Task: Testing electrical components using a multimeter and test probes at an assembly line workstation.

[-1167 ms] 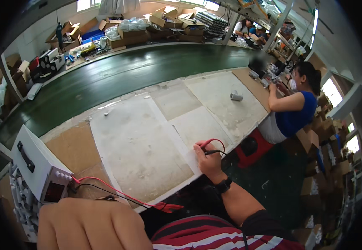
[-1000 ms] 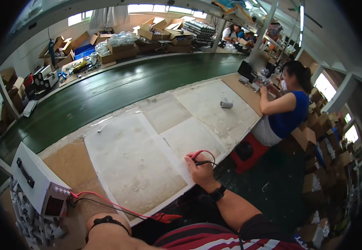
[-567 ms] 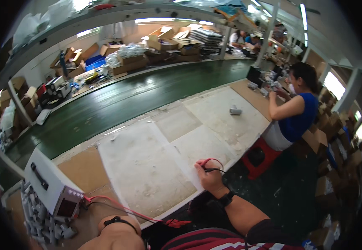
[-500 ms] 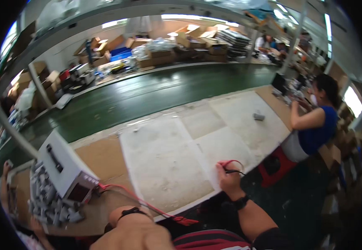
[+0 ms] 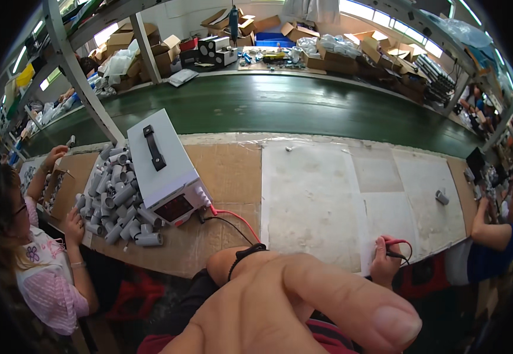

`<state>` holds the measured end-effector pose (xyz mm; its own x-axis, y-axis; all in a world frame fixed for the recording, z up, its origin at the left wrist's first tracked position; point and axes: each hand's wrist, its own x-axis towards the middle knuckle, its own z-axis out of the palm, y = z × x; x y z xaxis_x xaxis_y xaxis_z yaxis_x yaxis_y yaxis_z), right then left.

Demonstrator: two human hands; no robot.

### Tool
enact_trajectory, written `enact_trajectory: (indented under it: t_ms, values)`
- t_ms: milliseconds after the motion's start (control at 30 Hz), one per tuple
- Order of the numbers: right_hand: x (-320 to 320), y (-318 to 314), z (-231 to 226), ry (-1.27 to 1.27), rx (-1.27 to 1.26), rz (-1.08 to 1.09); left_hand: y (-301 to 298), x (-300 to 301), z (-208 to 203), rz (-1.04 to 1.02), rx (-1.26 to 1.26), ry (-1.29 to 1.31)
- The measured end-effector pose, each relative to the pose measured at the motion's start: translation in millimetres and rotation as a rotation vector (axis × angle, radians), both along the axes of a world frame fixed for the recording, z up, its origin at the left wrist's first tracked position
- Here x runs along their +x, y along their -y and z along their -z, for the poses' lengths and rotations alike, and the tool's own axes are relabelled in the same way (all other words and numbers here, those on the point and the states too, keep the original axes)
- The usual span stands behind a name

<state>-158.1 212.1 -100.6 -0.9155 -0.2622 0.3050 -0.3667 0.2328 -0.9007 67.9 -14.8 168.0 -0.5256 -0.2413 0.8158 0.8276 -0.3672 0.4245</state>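
My left hand (image 5: 250,301), with a black band round its wrist, looms large and close at the bottom middle. Its thumb is stretched out to the right and nothing shows in it; the other fingers are hidden, and the hand looks open. At the table's front edge, my right hand (image 5: 382,264) is closed on red and black test leads (image 5: 396,253), whose ends loop out to the right. Left of centre stands a white instrument box (image 5: 165,153) with a black handle and a dark display. Red and black cables (image 5: 237,218) run from its front toward me, then pass behind my left arm.
Many grey cylinders (image 5: 115,194) lie heaped left of the box; a lone grey cylinder (image 5: 441,197) lies on the table's right side. A green conveyor belt (image 5: 256,109) runs behind the table. One person (image 5: 50,265) sits at left, another (image 5: 495,248) at right.
The view has swung left, so the box and the person at left show more fully. My left hand has come up nearer the camera, thumb outstretched. My right hand still holds the leads.
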Motion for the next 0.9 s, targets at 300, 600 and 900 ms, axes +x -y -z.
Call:
enact_trajectory:
  t_ms: [300, 600, 900]
  values:
    - [-7.1, -11.2, 27.9, -0.010, -0.029, -0.020, 7.2, 12.9, -5.9, 0.002, -0.088, 0.199]
    - [-14.0, -23.2, 32.1, -0.076, 0.049, 0.049, 19.4, 23.0, 13.5, 0.147, -0.189, 0.341]
    - [-4.3, -12.7, 13.8, -0.325, 0.121, 0.054, 0.3, -18.2, 7.3, 0.502, -0.341, 0.249]
